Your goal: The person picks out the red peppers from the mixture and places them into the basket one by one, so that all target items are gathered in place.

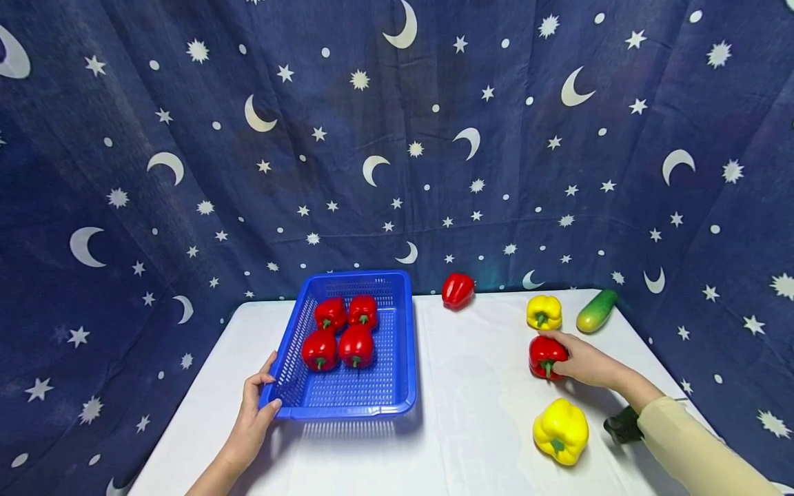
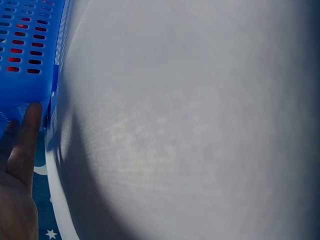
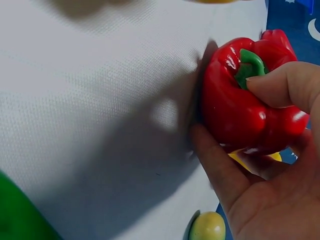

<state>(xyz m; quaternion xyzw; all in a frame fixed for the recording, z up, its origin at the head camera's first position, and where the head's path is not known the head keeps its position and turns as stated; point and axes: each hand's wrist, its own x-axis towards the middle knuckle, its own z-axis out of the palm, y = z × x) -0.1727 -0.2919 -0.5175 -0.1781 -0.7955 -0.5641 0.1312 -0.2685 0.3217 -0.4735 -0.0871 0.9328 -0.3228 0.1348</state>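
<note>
A blue basket (image 1: 397, 331) stands on the white table (image 1: 471, 413) with several red peppers (image 1: 338, 334) in its far half. My left hand (image 1: 256, 413) holds the basket's near left corner, thumb over the rim; the left wrist view shows a fingertip (image 2: 33, 112) against the basket wall (image 2: 30, 50). On the right, my right hand (image 1: 579, 362) grips a red pepper (image 1: 544, 355) lying on the table. The right wrist view shows my fingers (image 3: 280, 85) and thumb curled round this red pepper (image 3: 240, 110).
Another red pepper (image 1: 457, 290) lies at the table's far edge. A yellow pepper (image 1: 544, 311) and a green cucumber (image 1: 597, 311) sit beyond my right hand. A larger yellow pepper (image 1: 560, 430) lies nearer me. A starry dark blue cloth (image 1: 397, 138) hangs behind.
</note>
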